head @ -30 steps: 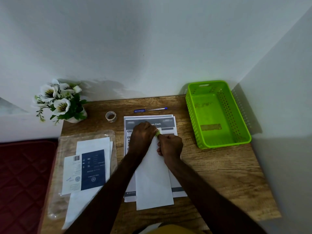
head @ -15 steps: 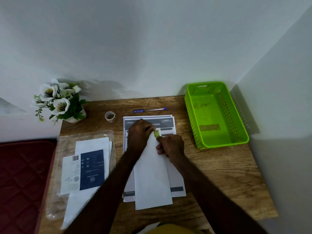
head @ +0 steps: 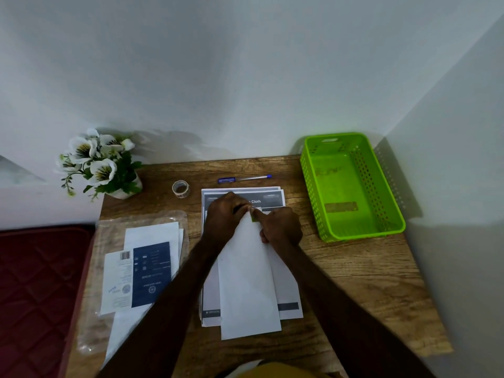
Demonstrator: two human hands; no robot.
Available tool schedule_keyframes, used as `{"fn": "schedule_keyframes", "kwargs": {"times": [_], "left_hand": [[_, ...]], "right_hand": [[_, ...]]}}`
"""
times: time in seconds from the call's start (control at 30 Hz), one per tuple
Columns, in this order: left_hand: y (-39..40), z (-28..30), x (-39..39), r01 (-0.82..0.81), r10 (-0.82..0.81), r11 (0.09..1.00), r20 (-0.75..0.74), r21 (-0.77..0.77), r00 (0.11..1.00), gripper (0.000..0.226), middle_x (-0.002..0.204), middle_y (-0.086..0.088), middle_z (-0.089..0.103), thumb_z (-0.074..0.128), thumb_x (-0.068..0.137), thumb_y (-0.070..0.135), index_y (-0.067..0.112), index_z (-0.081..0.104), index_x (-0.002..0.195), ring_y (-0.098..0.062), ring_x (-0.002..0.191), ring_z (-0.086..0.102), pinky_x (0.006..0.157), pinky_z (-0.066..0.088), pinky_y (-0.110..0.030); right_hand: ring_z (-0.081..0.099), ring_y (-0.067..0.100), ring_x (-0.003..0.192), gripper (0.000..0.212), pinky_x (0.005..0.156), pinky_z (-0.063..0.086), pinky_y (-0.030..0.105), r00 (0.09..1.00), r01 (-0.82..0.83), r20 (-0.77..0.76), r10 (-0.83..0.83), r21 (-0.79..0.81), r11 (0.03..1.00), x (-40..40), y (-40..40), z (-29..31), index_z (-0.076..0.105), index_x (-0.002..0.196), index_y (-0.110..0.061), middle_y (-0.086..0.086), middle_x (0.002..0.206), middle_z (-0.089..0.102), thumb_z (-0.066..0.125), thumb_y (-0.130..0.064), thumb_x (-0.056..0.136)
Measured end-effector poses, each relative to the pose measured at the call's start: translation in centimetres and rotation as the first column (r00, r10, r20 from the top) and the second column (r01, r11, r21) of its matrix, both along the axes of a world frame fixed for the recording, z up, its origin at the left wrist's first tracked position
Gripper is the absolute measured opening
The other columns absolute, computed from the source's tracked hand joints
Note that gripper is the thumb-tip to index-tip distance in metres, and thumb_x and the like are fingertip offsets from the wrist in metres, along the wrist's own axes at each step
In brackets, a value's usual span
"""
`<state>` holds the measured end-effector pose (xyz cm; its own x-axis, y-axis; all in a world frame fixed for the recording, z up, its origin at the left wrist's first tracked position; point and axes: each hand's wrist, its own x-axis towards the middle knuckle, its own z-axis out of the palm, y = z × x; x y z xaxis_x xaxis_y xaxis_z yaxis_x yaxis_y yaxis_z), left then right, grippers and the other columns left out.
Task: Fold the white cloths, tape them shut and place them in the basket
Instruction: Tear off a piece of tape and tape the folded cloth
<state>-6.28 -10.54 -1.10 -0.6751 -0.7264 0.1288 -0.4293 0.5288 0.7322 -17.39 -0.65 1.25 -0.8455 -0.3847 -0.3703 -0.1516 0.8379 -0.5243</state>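
Observation:
A long folded white cloth (head: 248, 285) lies lengthwise on a printed sheet (head: 286, 293) in the middle of the wooden table. At its far end sits a small green piece of tape (head: 254, 218). My left hand (head: 222, 216) has its fingers curled at the cloth's top edge, just left of the tape. My right hand (head: 279, 227) is curled with its thumb pressing on the tape. A roll of clear tape (head: 180, 189) stands behind the sheet to the left. The green plastic basket (head: 387, 192) stands at the right, with nothing white in it.
A clear plastic pack (head: 109, 236) with white cloths and a blue label card (head: 151, 274) lies at the left. A blue pen (head: 244, 179) lies behind the sheet. A pot of white flowers (head: 101, 165) stands at the back left corner. Walls close the back and right.
Both hands stay at the cloth's far end. The thumbs have closed in on the green tape, which shows less than before.

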Motion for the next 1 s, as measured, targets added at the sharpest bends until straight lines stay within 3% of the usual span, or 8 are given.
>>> {"fn": "schedule_keyframes", "kwargs": {"times": [0.1, 0.2, 0.27, 0.33, 0.47, 0.7, 0.9, 1.0], "left_hand": [[0.0, -0.1, 0.0, -0.001, 0.001, 1.000, 0.015, 0.002, 1.000, 0.017, 0.106, -0.005, 0.075, 0.072, 0.095, 0.020, 0.011, 0.079, 0.107, -0.015, 0.099, 0.065, 0.091, 0.047, -0.024], [0.1, -0.1, 0.1, -0.001, 0.001, 1.000, 0.031, 0.003, 1.000, 0.019, 0.107, -0.003, 0.074, 0.072, 0.095, 0.024, 0.013, 0.079, 0.108, -0.010, 0.099, 0.062, 0.088, 0.039, -0.012], [0.2, -0.1, 0.2, -0.001, 0.001, 1.000, 0.031, 0.009, 1.000, 0.020, 0.107, -0.002, 0.073, 0.072, 0.094, 0.026, 0.014, 0.079, 0.109, -0.006, 0.099, 0.058, 0.086, 0.037, -0.010], [0.3, -0.1, 0.2, -0.005, 0.005, 1.000, 0.041, 0.009, 0.999, 0.020, 0.107, -0.001, 0.072, 0.073, 0.094, 0.027, 0.015, 0.078, 0.109, -0.006, 0.099, 0.057, 0.087, 0.041, -0.018], [0.4, 0.0, 0.0, -0.026, 0.026, 1.000, 0.039, -0.009, 0.999, 0.017, 0.105, -0.004, 0.073, 0.076, 0.092, 0.024, 0.013, 0.079, 0.105, -0.015, 0.099, 0.063, 0.088, 0.048, -0.026], [0.7, 0.2, -0.3, -0.053, 0.053, 0.999, 0.031, 0.005, 0.998, 0.013, 0.101, -0.006, 0.072, 0.077, 0.091, 0.018, 0.010, 0.080, 0.101, -0.017, 0.095, 0.064, 0.086, 0.051, -0.030], [0.8, 0.2, -0.3, -0.049, 0.049, 0.999, 0.017, 0.010, 0.999, 0.013, 0.100, -0.006, 0.072, 0.076, 0.091, 0.018, 0.010, 0.080, 0.101, -0.013, 0.093, 0.061, 0.085, 0.050, -0.028], [0.7, 0.2, -0.3, -0.050, 0.050, 0.999, 0.009, 0.020, 0.999, 0.012, 0.100, -0.006, 0.072, 0.076, 0.091, 0.017, 0.010, 0.080, 0.100, -0.012, 0.093, 0.061, 0.085, 0.049, -0.027]], "right_hand": [[0.072, 0.025, 0.094, 0.061, 0.073, 0.044, 0.030, 1.000, -0.020, -0.009, 0.021, 0.031, 0.999, 0.0, -0.1, -0.1, 0.076, 0.094, -0.013, 0.006, 0.095, 0.077, 0.068, -0.072, 0.081], [0.072, 0.026, 0.095, 0.057, 0.073, 0.041, 0.030, 0.999, -0.012, -0.030, 0.013, 0.035, 0.999, 0.1, -0.1, 0.0, 0.077, 0.095, -0.014, 0.006, 0.098, 0.077, 0.066, -0.069, 0.084], [0.072, 0.025, 0.094, 0.055, 0.074, 0.044, 0.030, 1.000, -0.002, -0.021, 0.003, 0.021, 1.000, 0.1, 0.0, -0.1, 0.077, 0.097, -0.015, 0.006, 0.096, 0.078, 0.065, -0.067, 0.087], [0.074, 0.023, 0.088, 0.052, 0.079, 0.051, 0.030, 1.000, -0.015, 0.011, 0.015, -0.004, 1.000, 0.0, 0.2, -0.1, 0.078, 0.092, -0.015, 0.005, 0.087, 0.078, 0.063, -0.065, 0.089], [0.071, 0.016, 0.052, 0.046, 0.076, 0.063, 0.040, 0.985, -0.045, 0.162, 0.067, -0.139, 0.989, -0.6, 1.1, -0.3, 0.068, 0.063, -0.015, 0.000, 0.053, 0.070, 0.073, -0.054, 0.087], [0.072, 0.027, 0.051, 0.028, 0.070, 0.065, 0.051, 0.925, 0.017, 0.373, 0.071, -0.229, 0.973, -1.5, 1.6, -0.2, 0.068, 0.072, -0.008, 0.007, 0.059, 0.073, 0.088, -0.026, 0.078], [0.069, 0.013, 0.044, 0.038, 0.067, 0.064, 0.033, 0.966, -0.034, 0.247, 0.073, -0.159, 0.987, -0.9, 1.4, -0.2, 0.071, 0.071, -0.013, -0.002, 0.053, 0.071, 0.087, -0.047, 0.076], [0.071, 0.017, 0.047, 0.032, 0.070, 0.065, 0.038, 0.959, -0.036, 0.269, 0.087, -0.190, 0.981, -1.1, 1.5, -0.2, 0.069, 0.072, -0.013, 0.000, 0.057, 0.072, 0.084, -0.039, 0.082]]}}
